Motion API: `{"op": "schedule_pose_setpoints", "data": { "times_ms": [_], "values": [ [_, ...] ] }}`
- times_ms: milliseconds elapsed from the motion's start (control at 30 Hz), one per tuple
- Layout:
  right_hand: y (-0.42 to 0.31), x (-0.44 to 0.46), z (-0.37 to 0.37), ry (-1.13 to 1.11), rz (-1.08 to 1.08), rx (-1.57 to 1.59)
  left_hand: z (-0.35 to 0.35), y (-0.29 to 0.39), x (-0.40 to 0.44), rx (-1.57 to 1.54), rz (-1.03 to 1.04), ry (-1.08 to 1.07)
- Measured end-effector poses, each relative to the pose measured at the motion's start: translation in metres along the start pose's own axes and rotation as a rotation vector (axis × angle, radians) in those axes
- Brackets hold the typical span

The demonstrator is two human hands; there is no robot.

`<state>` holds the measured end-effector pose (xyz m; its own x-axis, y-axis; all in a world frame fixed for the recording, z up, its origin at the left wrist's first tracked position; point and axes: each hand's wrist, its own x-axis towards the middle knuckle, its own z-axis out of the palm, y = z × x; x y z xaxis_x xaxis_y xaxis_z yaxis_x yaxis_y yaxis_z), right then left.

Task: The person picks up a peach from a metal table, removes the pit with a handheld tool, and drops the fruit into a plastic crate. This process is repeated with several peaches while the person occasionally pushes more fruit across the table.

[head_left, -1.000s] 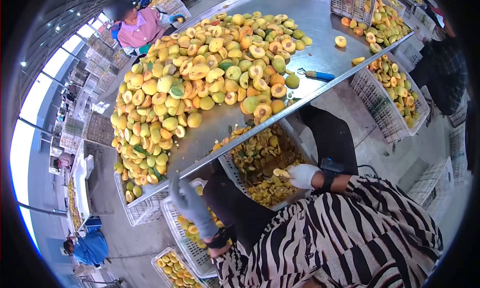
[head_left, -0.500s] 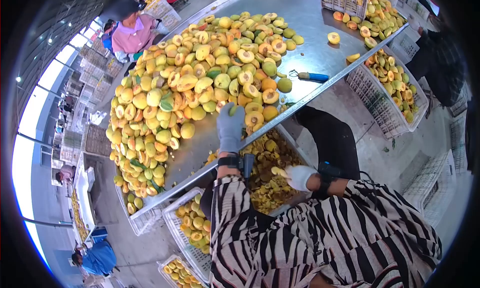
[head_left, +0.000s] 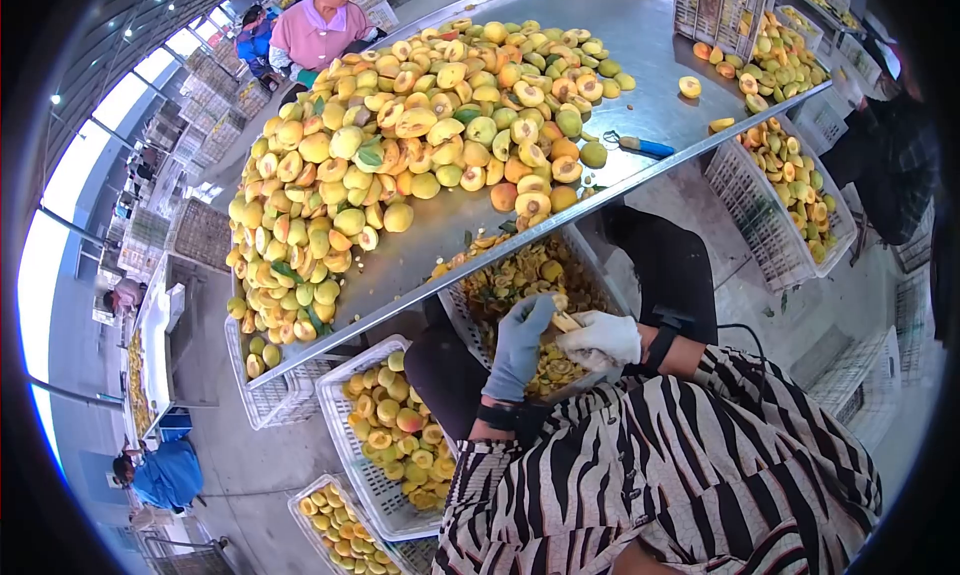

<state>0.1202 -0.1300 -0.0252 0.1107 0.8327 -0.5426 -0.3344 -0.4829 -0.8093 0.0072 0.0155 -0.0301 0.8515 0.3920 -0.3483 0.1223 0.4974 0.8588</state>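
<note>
My left hand (head_left: 522, 343), in a grey glove, is closed on a piece of yellow peach (head_left: 559, 302), mostly hidden by the fingers. Close against it, my right hand (head_left: 603, 340) in a white glove is closed too; something pale yellow shows at its fingertips, too small to make out. Both hands are over a crate (head_left: 612, 275) of peach scraps and pulp between my knees. Beyond them, a large heap of halved yellow peaches (head_left: 400, 145) covers much of the metal table (head_left: 640, 100). A blue-handled tool with a wire loop (head_left: 645, 147) lies near the table edge.
Crates of peach halves stand at my left (head_left: 385, 495) and beyond the table's right end (head_left: 765, 225). An upright crate (head_left: 715, 15) rests on the table. A person in pink (head_left: 318, 30) sits across the heap; another in blue (head_left: 168, 473) is far left.
My left hand has come back from the heap with a peach, down over the scrap crate, meeting my right hand. The view has shifted slightly.
</note>
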Motion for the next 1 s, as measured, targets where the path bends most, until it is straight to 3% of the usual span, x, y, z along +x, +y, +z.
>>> {"op": "schedule_pose_setpoints", "data": {
  "times_ms": [67,100,167,233,300,333,400,433,567,633,800,1000],
  "values": [
    [0.009,-0.004,-0.004,-0.366,0.157,0.614,-0.01,-0.017,-0.005,0.325,0.306,-0.118],
    [0.01,-0.004,-0.004,-0.413,0.211,0.716,-0.013,-0.024,-0.003,0.319,0.311,-0.122],
    [0.014,-0.008,0.0,-0.361,0.156,0.692,-0.016,-0.033,-0.003,0.464,0.544,-0.129],
    [0.016,-0.009,0.008,-0.318,0.106,0.671,-0.016,-0.033,-0.009,0.509,0.615,-0.025],
    [0.016,-0.008,0.017,0.137,-0.093,-0.008,-0.021,-0.031,-0.014,0.601,0.663,0.067],
    [0.02,-0.007,0.018,0.135,-0.091,-0.012,-0.023,-0.032,-0.013,0.599,0.663,0.07],
    [0.027,-0.008,0.022,0.48,-0.548,-0.891,-0.025,-0.031,-0.01,0.23,0.476,0.067],
    [0.027,-0.009,0.02,0.379,-0.593,-1.083,-0.026,-0.03,-0.01,-0.31,0.27,-0.074],
    [0.022,-0.007,0.026,0.447,-0.432,-1.094,-0.011,-0.027,-0.012,-0.015,0.48,0.007],
    [0.019,-0.008,0.029,0.479,-0.424,-1.094,-0.004,-0.018,-0.018,0.376,0.771,0.022],
    [0.019,-0.008,0.033,0.507,-0.335,-1.094,0.0,-0.024,-0.018,0.337,0.697,0.055],
    [0.023,-0.008,0.029,0.423,-0.434,-1.102,0.009,-0.025,-0.024,0.302,0.707,0.097]
  ]
}}
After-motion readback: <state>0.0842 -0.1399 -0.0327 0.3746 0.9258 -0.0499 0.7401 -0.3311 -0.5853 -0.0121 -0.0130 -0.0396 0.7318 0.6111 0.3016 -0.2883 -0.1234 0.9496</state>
